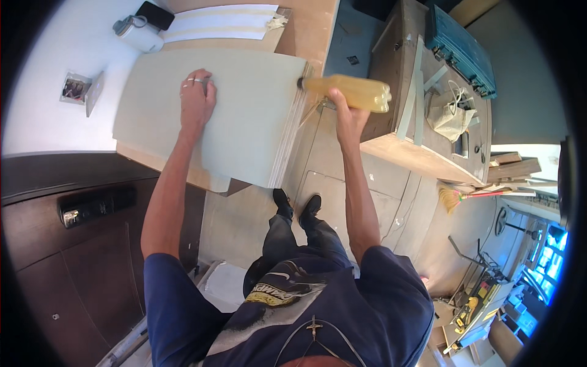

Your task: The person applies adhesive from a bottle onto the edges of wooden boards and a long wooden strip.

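Observation:
A clear plastic bottle (358,92) of yellowish liquid lies sideways in my right hand (351,119). My fingers wrap around it, and its dark tip points left, over the right edge of a pale grey-green board (251,104). My left hand (197,98), with rings on a finger, rests on the board's left half. Its fingers are curled in, and something small and dark shows by the fingertips, too hidden to name. The board lies on a stack of sheets whose layered edges (287,144) face right.
Behind the board are a white flask (139,33), a black flat object (155,15) and a white strip (220,23). On the right, a wooden bench (391,137) carries a teal case (461,52) and a cloth bag (451,113). A broom (452,197) lies beyond it.

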A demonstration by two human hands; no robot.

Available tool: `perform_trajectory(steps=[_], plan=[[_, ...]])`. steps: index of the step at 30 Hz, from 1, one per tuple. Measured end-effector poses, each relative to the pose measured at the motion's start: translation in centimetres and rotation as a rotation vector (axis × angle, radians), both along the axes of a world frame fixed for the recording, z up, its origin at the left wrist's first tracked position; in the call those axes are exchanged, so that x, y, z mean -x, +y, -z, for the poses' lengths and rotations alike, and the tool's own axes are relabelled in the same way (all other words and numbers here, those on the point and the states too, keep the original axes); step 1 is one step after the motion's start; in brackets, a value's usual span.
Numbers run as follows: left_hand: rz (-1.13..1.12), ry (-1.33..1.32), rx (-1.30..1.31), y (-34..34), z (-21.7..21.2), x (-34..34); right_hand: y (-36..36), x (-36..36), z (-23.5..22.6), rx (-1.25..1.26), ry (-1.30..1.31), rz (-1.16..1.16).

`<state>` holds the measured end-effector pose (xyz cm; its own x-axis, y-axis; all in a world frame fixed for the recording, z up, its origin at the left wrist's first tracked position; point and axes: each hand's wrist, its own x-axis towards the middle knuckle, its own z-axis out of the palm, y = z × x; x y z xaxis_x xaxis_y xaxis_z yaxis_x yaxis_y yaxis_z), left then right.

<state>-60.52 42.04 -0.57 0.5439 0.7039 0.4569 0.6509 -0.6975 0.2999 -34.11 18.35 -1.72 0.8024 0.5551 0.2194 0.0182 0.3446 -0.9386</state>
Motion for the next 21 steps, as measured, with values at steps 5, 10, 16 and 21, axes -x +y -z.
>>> perform_trajectory(steps=[5, 10, 16, 21], plan=[[0.008, 0.004, -0.019, 0.1, 0.1, 0.3, 0.8, -0.4, -1.2, -0.045, 0.026, 0.010], [0.010, 0.014, 0.025, 0.1, -0.2, -0.1, 0.9, -0.7, -0.8, -0.024, 0.004, -0.020], [0.008, 0.006, -0.015, 0.1, 0.2, 0.3, -1.2, 0.5, -0.1, 0.041, -0.049, -0.016], [-0.003, 0.030, 0.019, 0.1, 0.0, -0.2, 0.3, -1.3, 0.6, -0.041, 0.053, 0.007]])
